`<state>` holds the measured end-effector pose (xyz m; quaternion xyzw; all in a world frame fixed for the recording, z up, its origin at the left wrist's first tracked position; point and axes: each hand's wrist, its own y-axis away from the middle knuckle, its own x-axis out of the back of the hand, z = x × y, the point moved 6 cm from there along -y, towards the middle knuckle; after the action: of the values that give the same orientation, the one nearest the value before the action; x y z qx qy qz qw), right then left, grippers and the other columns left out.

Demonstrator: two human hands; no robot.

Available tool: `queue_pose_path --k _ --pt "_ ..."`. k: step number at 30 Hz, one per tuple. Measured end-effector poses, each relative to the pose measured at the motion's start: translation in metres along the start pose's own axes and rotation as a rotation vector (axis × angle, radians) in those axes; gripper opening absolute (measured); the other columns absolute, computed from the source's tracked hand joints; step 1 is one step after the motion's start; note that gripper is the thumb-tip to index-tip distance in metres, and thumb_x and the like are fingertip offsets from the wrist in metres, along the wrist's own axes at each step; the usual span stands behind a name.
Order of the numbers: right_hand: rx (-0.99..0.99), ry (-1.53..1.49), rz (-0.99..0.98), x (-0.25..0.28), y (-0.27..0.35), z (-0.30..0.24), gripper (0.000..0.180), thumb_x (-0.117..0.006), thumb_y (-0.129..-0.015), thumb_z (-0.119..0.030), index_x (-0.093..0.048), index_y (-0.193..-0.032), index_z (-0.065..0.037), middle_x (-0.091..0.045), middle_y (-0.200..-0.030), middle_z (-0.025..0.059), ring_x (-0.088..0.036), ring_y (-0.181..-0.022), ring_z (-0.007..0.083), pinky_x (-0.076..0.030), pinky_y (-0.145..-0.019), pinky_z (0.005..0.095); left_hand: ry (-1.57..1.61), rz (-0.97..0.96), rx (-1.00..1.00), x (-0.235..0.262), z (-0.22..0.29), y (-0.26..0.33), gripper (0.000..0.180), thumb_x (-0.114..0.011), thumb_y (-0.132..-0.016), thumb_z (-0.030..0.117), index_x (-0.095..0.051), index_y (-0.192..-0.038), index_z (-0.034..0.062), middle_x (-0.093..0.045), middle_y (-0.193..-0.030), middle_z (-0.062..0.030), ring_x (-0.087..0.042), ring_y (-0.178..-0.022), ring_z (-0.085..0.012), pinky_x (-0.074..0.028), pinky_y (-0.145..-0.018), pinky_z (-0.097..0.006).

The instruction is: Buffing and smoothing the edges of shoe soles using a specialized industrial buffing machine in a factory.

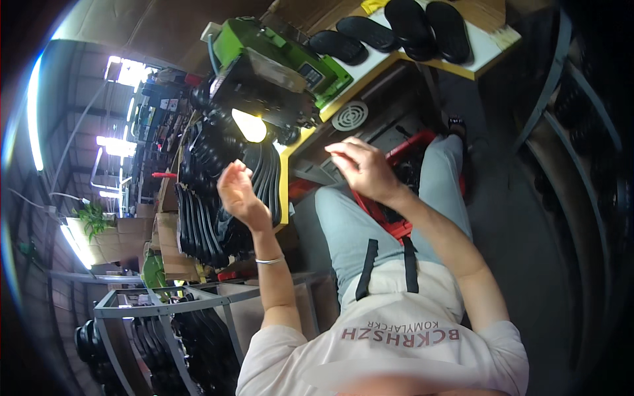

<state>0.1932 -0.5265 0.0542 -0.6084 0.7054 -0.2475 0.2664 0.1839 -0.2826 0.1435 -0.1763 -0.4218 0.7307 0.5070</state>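
My left hand [239,191] is raised in the air beside a stack of black curved shoe parts [265,173], below the bright lamp [249,125]. Its fingers are loosely bent, and nothing shows in them. Above my lap hangs my right hand [360,170], its fingers half curled and pointing left, also with nothing visible in it. Beneath that hand and between my legs sits a red crate [401,228] with black pieces inside, partly hidden by my forearm. A green machine [254,46] with a dark front part stands on the bench ahead of my hands.
Several black slippers [449,33] lie on the white, yellow-edged bench [485,45] at the far side. More black parts [198,218] are stacked at the left. A metal rack [165,309] holds dark pieces at lower left; another rack [548,92] stands at right.
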Motion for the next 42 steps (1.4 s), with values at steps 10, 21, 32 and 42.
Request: queue_pose_path --k 10,21,32,42 --pt "0.104 0.188 0.37 -0.045 -0.072 -0.034 0.03 -0.068 -0.082 -0.008 -0.058 -0.108 0.004 -0.056 -0.1 0.0181 -0.058 -0.091 0.0347 -0.048 -0.078 0.0389 -0.419 -0.612 -0.689 -0.108 0.083 -0.127 0.02 -0.071 -0.076 0.01 -0.072 -0.096 0.0077 -0.061 -0.123 -0.0135 -0.053 -0.119 -0.0305 -0.039 -0.101 -0.041" --pt "0.197 0.186 0.425 -0.037 -0.091 -0.028 0.018 -0.078 -0.068 0.003 -0.063 -0.08 0.0 -0.062 -0.081 0.0096 -0.062 -0.069 0.0208 -0.049 -0.06 0.0288 -0.139 -0.679 -0.6 -0.119 0.067 -0.142 0.018 -0.076 -0.063 0.005 -0.072 -0.08 0.0037 -0.064 -0.119 -0.0143 -0.059 -0.115 -0.0312 -0.045 -0.096 -0.037" --pt "0.282 0.307 0.419 -0.038 -0.086 -0.037 0.02 -0.077 -0.071 0.0 -0.059 -0.079 -0.004 -0.061 -0.081 0.0108 -0.062 -0.068 0.0244 -0.05 -0.056 0.0311 -0.173 -0.574 -0.545 -0.117 0.069 -0.137 0.021 -0.081 -0.061 0.008 -0.073 -0.08 0.0047 -0.068 -0.113 -0.0123 -0.061 -0.111 -0.0287 -0.044 -0.096 -0.037" --pt "0.206 0.225 0.389 -0.04 -0.08 -0.026 0.024 -0.073 -0.073 0.004 -0.059 -0.093 -0.001 -0.06 -0.09 0.0143 -0.06 -0.069 0.026 -0.05 -0.058 0.0314 -0.12 -0.503 -0.489 -0.117 0.064 -0.138 0.024 -0.084 -0.061 0.007 -0.069 -0.079 0.0052 -0.068 -0.113 -0.0111 -0.061 -0.104 -0.0234 -0.047 -0.09 -0.034"
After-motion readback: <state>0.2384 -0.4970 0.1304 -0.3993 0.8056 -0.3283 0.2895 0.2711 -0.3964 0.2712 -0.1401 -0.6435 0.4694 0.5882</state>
